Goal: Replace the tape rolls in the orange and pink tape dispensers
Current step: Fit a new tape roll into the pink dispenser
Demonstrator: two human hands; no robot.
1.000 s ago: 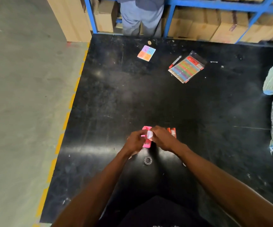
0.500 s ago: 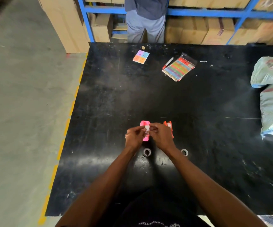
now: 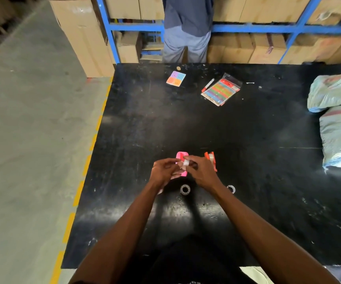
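Both hands meet over the near part of the big black table. The left hand and the right hand pinch a small clear tape roll between their fingertips, right above the pink plastic tape dispenser. The orange plastic tape dispenser sits just beside the right hand. Two more small clear tape rolls lie flat on the table, one between the wrists and one by the right forearm.
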